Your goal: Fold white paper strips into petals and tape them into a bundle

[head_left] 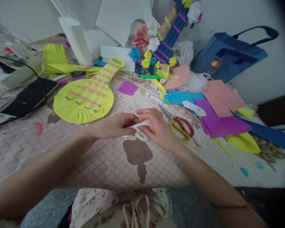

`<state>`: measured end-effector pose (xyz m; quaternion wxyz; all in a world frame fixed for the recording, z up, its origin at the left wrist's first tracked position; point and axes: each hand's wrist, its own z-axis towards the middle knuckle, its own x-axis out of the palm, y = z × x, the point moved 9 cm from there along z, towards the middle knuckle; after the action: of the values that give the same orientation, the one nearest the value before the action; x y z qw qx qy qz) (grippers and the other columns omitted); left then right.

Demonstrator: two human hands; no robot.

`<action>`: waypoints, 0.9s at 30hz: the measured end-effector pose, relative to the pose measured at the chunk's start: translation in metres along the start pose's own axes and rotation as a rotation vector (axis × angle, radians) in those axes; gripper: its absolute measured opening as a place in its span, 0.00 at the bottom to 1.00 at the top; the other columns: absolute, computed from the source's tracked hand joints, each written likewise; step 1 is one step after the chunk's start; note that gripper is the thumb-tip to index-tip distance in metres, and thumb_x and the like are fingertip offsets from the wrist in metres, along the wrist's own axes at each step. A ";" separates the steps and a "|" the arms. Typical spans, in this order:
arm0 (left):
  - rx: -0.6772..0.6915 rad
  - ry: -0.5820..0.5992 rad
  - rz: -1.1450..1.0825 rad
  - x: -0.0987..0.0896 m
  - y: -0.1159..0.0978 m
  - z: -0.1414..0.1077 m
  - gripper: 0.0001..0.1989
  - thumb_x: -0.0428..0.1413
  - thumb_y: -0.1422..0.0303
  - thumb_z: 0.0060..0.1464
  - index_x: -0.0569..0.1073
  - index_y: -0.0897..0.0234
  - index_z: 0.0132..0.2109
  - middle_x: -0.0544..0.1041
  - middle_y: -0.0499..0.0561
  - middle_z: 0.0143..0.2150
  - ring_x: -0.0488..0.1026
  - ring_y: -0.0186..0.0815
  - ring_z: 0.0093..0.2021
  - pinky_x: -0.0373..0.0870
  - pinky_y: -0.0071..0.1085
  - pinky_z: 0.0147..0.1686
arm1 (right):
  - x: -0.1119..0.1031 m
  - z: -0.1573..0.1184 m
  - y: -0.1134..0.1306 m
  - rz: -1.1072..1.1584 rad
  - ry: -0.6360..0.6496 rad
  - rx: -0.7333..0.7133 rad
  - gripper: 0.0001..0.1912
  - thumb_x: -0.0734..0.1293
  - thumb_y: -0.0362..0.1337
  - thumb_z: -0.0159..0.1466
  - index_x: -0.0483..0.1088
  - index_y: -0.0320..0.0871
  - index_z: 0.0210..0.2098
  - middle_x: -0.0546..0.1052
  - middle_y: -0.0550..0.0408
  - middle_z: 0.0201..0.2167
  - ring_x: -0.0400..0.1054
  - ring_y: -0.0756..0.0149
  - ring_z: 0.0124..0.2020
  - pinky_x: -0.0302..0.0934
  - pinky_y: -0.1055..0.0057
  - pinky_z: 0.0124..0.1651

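Note:
Close together over the near middle of the table, both hands are closed on a small white strip with a ring-shaped loop [141, 135] at its lower end. My left hand [117, 125] pinches its left side between thumb and fingers. From the other side, my right hand [160, 128] grips the upper part, with the thumb beside the loop. The fingers hide much of the strip, and its material cannot be made out. Scissors [180, 129] with yellow and red handles lie just right of my right hand. Left of my hands rests a yellow toy lute [85, 101] with white strings.
Purple [223, 125], pink and blue paper pieces lie at the right. A decorated blue instrument model [167, 44] with paper flowers leans at the back. The blue bag [230, 60] stands back right. A black tablet-like device [29, 96] and cables lie left.

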<state>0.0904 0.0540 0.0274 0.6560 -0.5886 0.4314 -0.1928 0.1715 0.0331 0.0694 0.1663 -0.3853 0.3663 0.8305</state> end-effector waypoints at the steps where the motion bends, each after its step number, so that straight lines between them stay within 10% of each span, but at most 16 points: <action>1: -0.001 0.005 -0.009 0.001 0.000 0.000 0.09 0.54 0.70 0.51 0.70 0.67 0.40 0.70 0.48 0.34 0.66 0.31 0.33 0.62 0.27 0.33 | 0.000 -0.001 -0.004 0.015 0.001 0.045 0.09 0.64 0.31 0.61 0.62 0.46 0.41 0.72 0.51 0.46 0.64 0.61 0.50 0.57 0.58 0.53; 8: -0.040 0.059 -0.073 0.008 0.005 0.000 0.12 0.54 0.66 0.51 0.71 0.67 0.43 0.72 0.51 0.37 0.68 0.33 0.36 0.62 0.27 0.34 | 0.014 -0.009 -0.036 0.349 0.140 0.367 0.14 0.68 0.38 0.58 0.63 0.46 0.42 0.72 0.58 0.33 0.68 0.68 0.36 0.60 0.70 0.39; 27: -0.178 -0.008 -0.198 0.007 0.019 0.001 0.12 0.55 0.62 0.51 0.72 0.67 0.37 0.71 0.47 0.28 0.65 0.28 0.27 0.59 0.24 0.26 | 0.021 -0.010 -0.041 0.610 0.218 0.413 0.07 0.63 0.37 0.63 0.66 0.43 0.41 0.72 0.56 0.34 0.67 0.71 0.34 0.61 0.73 0.36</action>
<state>0.0900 0.0535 0.0077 0.5804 -0.6851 0.3841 -0.2152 0.1858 0.0532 0.0299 -0.0546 -0.3030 0.6394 0.7046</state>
